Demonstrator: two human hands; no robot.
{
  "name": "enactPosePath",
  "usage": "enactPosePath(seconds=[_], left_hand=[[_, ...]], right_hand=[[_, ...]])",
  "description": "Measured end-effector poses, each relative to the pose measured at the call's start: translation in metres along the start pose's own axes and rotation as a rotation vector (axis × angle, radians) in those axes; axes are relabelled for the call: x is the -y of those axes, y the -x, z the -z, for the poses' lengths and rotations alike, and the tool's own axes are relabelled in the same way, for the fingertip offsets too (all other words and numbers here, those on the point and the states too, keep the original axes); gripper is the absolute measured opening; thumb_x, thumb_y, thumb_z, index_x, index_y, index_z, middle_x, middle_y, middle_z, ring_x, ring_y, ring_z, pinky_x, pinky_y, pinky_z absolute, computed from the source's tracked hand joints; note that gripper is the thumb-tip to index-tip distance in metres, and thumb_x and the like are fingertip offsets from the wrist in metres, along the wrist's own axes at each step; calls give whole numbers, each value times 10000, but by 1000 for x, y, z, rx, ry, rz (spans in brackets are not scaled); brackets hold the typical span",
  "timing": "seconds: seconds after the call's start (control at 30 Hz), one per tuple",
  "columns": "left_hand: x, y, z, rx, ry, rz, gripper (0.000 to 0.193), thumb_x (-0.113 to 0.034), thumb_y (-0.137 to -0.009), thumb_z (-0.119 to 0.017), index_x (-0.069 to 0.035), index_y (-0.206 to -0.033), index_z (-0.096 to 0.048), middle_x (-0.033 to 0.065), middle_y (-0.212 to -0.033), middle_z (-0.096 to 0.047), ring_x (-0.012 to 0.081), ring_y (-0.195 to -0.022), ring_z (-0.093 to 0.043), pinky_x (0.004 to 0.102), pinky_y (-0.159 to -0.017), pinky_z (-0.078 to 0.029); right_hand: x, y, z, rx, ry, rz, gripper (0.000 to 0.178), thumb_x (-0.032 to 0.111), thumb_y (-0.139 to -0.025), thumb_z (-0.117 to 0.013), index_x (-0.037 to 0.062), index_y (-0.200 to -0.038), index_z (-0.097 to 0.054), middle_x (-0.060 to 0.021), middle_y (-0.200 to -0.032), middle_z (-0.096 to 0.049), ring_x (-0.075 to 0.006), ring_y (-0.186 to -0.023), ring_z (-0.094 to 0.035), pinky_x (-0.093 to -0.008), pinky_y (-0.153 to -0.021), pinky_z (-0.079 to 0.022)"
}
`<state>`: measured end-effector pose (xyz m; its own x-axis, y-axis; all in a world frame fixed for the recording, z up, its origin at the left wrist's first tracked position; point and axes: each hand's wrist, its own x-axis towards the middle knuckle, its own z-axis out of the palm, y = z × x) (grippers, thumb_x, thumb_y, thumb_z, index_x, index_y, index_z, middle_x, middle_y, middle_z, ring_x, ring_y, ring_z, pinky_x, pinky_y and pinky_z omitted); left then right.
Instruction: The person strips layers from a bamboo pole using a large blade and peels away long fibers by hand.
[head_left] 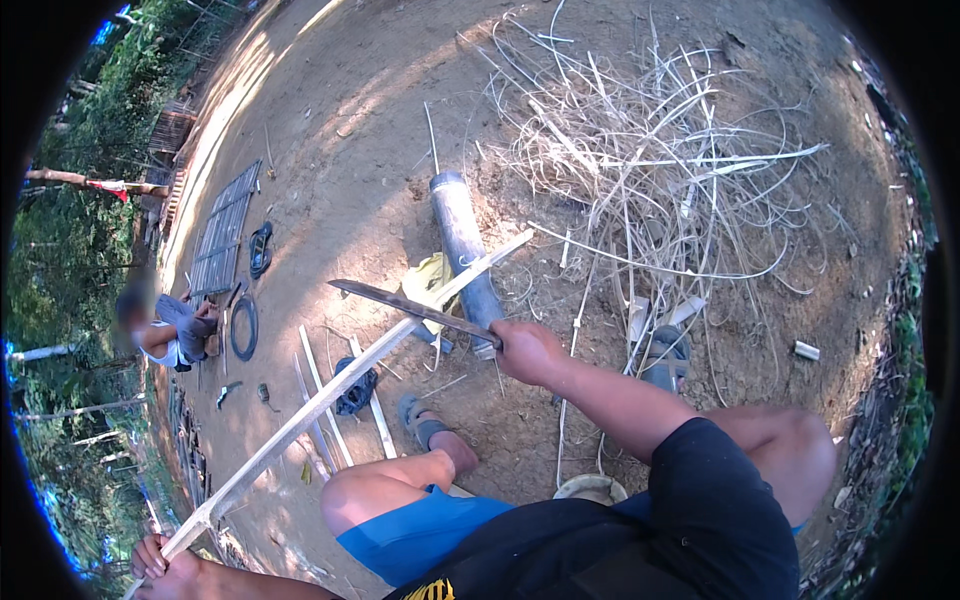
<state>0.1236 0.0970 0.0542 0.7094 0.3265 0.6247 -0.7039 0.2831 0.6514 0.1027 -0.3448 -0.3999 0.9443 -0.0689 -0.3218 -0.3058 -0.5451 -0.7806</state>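
A long split bamboo strip (310, 410) runs slantwise from the lower left toward the middle. My left hand (165, 570) is closed around its near end, just below a knot. My right hand (525, 352) grips the handle end of a machete (400, 303), whose dark blade points left and crosses the strip. Whether the edge touches the bamboo I cannot tell. The strip's far end passes over a dark, pipe-like cylinder (458, 215) lying on the ground. A yellow cloth (428, 278) lies beside that cylinder, partly hidden by strip and blade.
A tangled heap of thin shavings (650, 150) spreads at the far right. More strips (325, 395) and a dark bundle (356, 388) lie left of my foot. A pale container (590, 488) stands between my legs. Another person (175, 325) sits at left near a slatted panel (226, 235).
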Motion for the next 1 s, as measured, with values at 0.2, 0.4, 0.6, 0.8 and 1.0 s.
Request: enactPosePath(seconds=[0.2,0.4,0.6,0.8,1.0], left_hand=[[-1,-17,-7,-74,-98,16,694,-700,-944,-149,-95,-671,-354,26,-530,-316,134,-416,-291,274,-409,-264],[3,-38,-4,-65,-131,8,665,-655,-962,-159,-81,-702,-373,27,-529,-329,134,-421,-293,275,-419,-267],[10,-50,20,-54,-229,-67,647,-624,-964,-147,-75,-703,-367,36,-561,-333,148,-431,-311,290,-427,-282],[2,-77,42,17,-97,54,654,-631,-962,-183,-70,-692,-381,43,-539,-331,156,-440,-317,283,-439,-290],[3,-86,44,-25,-207,41,677,-650,-957,-159,-78,-666,-376,38,-514,-312,155,-423,-299,278,-432,-285]], right_hand=[[-80,-36,-18,-134,-24,-193,235,124,-835,-562,53,-1055,-605,-225,-951,-669,-405,-908,-647,-494,-810,-510],[-41,-25,-16,-55,-37,-13,239,125,-835,-559,82,-1067,-591,-222,-945,-664,-405,-901,-648,-490,-806,-512],[-107,-53,-10,-88,-6,-240,224,125,-850,-544,71,-1063,-591,-203,-970,-671,-381,-916,-653,-481,-817,-513],[-71,-43,-4,-2,39,-17,214,129,-872,-529,75,-1069,-590,-194,-971,-675,-368,-935,-656,-471,-833,-515],[-147,-67,8,-69,15,-382,283,109,-811,-567,45,-1084,-603,-216,-1003,-663,-381,-999,-635,-462,-873,-507]])
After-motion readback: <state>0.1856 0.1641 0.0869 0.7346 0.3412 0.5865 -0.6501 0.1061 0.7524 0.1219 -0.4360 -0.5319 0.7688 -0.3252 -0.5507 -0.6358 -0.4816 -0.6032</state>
